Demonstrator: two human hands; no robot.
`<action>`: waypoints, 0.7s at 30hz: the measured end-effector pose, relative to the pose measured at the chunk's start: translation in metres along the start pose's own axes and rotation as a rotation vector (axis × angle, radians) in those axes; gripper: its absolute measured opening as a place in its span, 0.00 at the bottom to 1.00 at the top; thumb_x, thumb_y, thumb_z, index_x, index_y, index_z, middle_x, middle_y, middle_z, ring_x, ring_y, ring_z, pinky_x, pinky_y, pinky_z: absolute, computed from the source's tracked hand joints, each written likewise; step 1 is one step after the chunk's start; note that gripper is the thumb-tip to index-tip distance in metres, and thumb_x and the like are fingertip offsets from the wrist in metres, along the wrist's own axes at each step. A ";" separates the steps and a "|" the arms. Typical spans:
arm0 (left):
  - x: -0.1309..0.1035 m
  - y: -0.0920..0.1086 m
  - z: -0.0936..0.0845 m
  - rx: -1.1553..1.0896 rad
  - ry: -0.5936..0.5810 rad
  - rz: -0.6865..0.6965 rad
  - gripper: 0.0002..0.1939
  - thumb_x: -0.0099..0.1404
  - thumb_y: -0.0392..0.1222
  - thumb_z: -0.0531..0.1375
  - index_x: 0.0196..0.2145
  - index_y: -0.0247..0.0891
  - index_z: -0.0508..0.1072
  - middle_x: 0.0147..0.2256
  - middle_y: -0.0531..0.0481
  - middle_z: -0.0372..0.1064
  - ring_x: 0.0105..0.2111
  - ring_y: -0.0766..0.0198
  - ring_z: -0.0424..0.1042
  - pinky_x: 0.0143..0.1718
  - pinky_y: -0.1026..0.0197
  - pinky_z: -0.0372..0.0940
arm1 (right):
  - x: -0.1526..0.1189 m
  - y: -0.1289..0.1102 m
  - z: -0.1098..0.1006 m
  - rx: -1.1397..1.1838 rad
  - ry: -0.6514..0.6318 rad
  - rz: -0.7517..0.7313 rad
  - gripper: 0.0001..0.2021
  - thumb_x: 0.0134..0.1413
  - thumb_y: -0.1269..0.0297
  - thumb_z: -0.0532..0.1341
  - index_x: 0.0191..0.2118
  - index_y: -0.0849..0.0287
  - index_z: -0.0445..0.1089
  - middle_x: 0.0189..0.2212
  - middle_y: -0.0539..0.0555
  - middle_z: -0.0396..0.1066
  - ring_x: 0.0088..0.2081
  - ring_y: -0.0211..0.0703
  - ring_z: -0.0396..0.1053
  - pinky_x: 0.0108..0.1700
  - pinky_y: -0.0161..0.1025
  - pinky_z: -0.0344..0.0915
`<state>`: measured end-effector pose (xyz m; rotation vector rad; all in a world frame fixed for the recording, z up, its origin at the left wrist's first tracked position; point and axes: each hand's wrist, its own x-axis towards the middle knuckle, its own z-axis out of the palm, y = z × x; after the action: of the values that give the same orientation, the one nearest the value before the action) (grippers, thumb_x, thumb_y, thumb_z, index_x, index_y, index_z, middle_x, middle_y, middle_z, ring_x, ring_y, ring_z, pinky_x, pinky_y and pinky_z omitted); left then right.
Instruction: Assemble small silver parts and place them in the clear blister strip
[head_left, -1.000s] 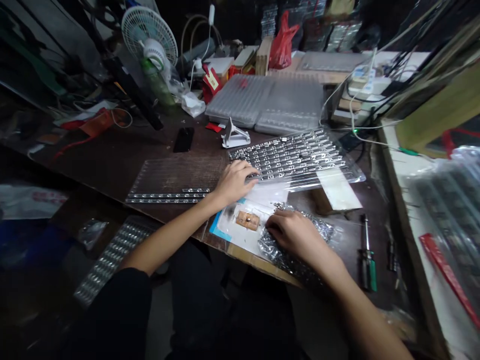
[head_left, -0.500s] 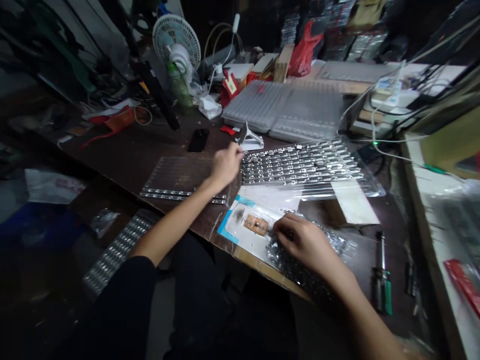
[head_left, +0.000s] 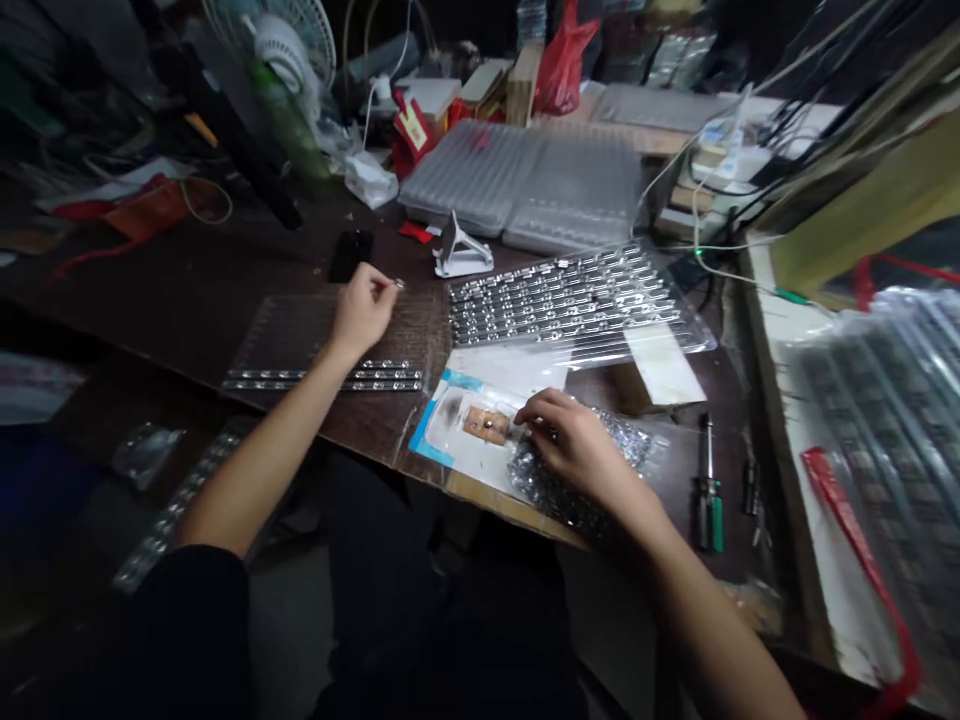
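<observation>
My left hand (head_left: 364, 312) is raised over the right part of a clear ribbed tray (head_left: 277, 325), its thumb and forefinger pinching a small shiny metal piece (head_left: 398, 284). Rows of similar metal parts (head_left: 386, 375) lie along the tray's near edge. My right hand (head_left: 570, 440) is curled above a heap of small shiny pieces (head_left: 544, 485), fingertips close together; whatever they hold is too small to make out. Just left of those fingertips, a small brown wooden block (head_left: 486, 425) sits on a white board edged with blue tape (head_left: 429, 450).
A second tray full of metal parts (head_left: 562, 295) lies beyond the board, near a white stand (head_left: 461, 250) and empty clear trays (head_left: 517, 180). A dark phone (head_left: 351, 255) lies behind my left hand. Green-handled screwdrivers (head_left: 709, 500) rest at right, near a wooden ledge.
My left hand has moved left, from the filled tray's edge to over the ribbed tray, a small metal piece now visible in its fingers. My right hand stays by the wooden block. The view has shifted.
</observation>
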<state>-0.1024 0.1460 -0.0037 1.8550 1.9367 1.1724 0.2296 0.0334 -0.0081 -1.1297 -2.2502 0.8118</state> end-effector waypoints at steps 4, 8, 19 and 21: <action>-0.080 0.038 0.020 -0.207 -0.155 0.029 0.05 0.70 0.33 0.54 0.40 0.40 0.67 0.35 0.51 0.76 0.37 0.65 0.77 0.42 0.62 0.69 | 0.004 -0.002 0.005 0.036 -0.011 0.011 0.10 0.62 0.75 0.58 0.41 0.60 0.77 0.38 0.58 0.78 0.39 0.46 0.75 0.43 0.41 0.69; -0.139 0.062 0.025 -0.345 -0.340 0.107 0.03 0.69 0.38 0.60 0.41 0.40 0.73 0.37 0.51 0.77 0.37 0.63 0.77 0.41 0.62 0.70 | 0.006 -0.005 0.008 0.041 0.024 0.089 0.08 0.61 0.71 0.60 0.39 0.58 0.78 0.37 0.57 0.78 0.38 0.45 0.75 0.43 0.41 0.70; -0.145 0.061 0.030 -0.237 -0.409 0.242 0.05 0.63 0.41 0.68 0.36 0.40 0.79 0.37 0.49 0.79 0.41 0.59 0.76 0.46 0.56 0.68 | 0.009 -0.003 0.014 0.005 0.010 0.077 0.09 0.64 0.65 0.60 0.38 0.58 0.78 0.34 0.57 0.78 0.36 0.45 0.76 0.41 0.40 0.69; -0.146 0.061 0.031 -0.201 -0.413 0.255 0.05 0.63 0.41 0.68 0.37 0.40 0.79 0.38 0.50 0.79 0.42 0.59 0.76 0.46 0.56 0.67 | 0.009 -0.004 0.014 -0.007 0.004 0.074 0.10 0.64 0.64 0.60 0.36 0.58 0.78 0.33 0.56 0.79 0.35 0.46 0.76 0.41 0.40 0.70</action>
<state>-0.0107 0.0173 -0.0366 2.0744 1.3464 0.9111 0.2137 0.0354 -0.0137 -1.2229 -2.2212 0.8309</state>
